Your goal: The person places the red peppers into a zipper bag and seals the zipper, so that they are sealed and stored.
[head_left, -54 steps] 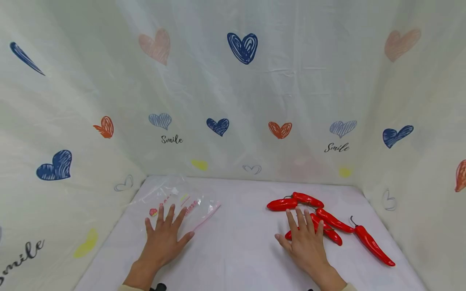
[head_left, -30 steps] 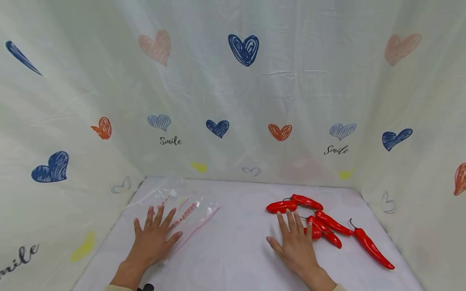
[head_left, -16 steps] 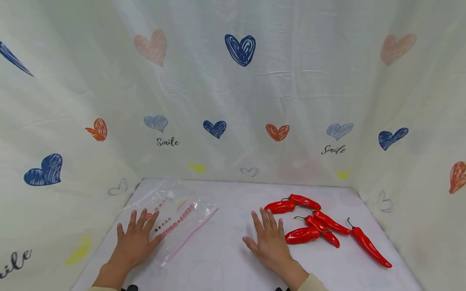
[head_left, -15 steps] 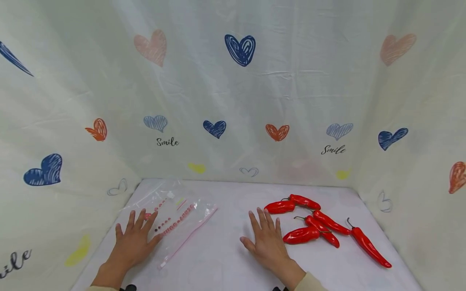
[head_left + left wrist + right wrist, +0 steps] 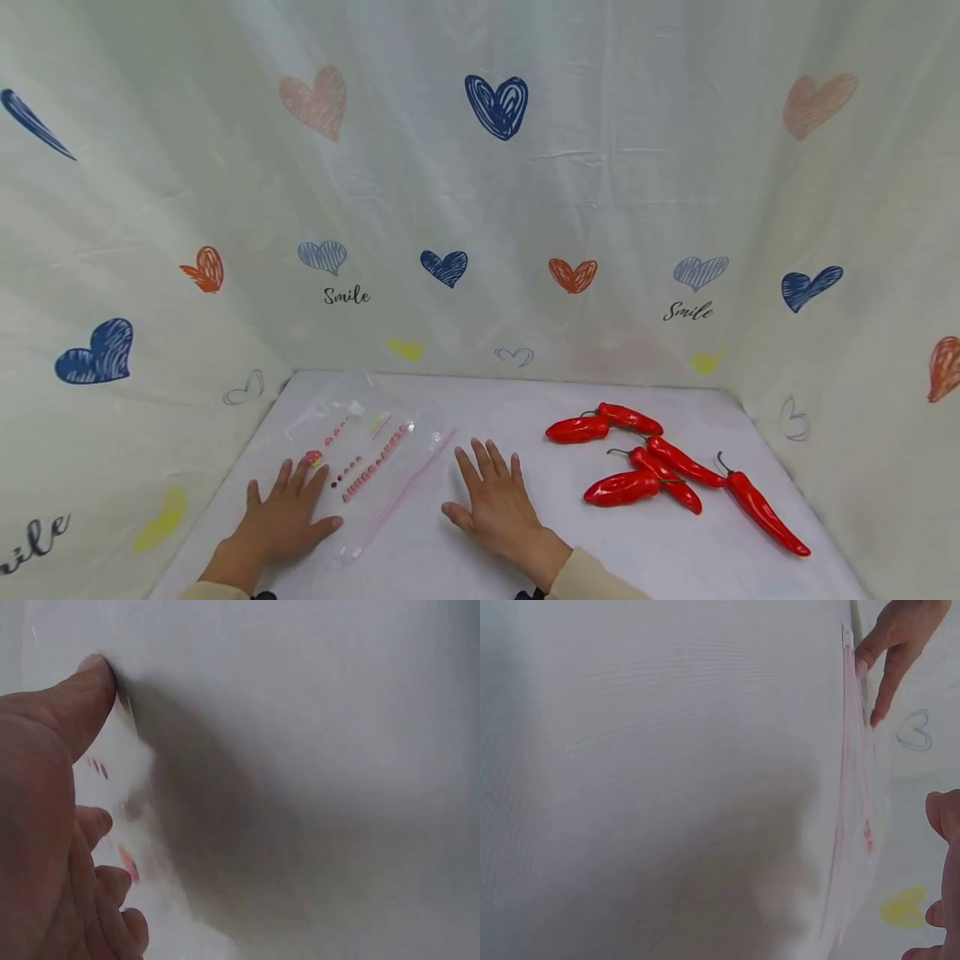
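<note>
A clear plastic zip bag with a pink zip edge and red print lies flat at the left of the white table. My left hand rests on its near left part, fingers spread; in the left wrist view, the thumb touches the bag's edge. To the right of the pink zip is my right hand, palm down with fingers extended and holding nothing. The right wrist view has the zip edge apart from the right hand's fingers. Several red chili peppers lie farther right.
One chili pepper lies apart at the far right. Behind the white tabletop hangs a pale curtain printed with hearts, which also closes off both sides.
My right hand has moved left, from over the peppers to beside the bag. The left hand first drew left and nearer. Lately the bag has slid slightly right and nearer under it.
</note>
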`<state>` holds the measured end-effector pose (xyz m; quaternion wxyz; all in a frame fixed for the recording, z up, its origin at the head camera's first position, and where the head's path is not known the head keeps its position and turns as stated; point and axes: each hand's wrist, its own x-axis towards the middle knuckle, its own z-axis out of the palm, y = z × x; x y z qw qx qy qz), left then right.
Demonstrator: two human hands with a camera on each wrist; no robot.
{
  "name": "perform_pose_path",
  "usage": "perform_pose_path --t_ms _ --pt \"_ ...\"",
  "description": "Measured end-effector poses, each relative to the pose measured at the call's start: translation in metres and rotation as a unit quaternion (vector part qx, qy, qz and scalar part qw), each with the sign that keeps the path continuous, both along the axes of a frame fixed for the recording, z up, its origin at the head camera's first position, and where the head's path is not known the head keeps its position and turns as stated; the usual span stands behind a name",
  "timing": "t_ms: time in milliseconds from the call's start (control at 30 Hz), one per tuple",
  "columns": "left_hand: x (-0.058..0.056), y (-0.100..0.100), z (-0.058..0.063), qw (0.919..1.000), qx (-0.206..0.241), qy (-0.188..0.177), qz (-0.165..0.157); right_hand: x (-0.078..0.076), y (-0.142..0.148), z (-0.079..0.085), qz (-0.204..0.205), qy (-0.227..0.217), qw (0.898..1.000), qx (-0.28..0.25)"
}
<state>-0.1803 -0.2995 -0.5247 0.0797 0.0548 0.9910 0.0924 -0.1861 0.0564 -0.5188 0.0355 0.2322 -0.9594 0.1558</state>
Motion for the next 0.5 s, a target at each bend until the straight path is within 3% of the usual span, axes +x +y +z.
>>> perform_pose_path --t_ms 133,500 --pt "0.006 0.032 0.000 0.9996 0.002 0.012 -0.026 0.000 0.000 -0.003 0.001 -0.015 1.000 -0.003" --pt "0.022 0.119 -0.006 0.9916 0.053 -0.012 -0.118 -0.007 0.033 -0.014 -0.024 -0.091 0.995 -0.015"
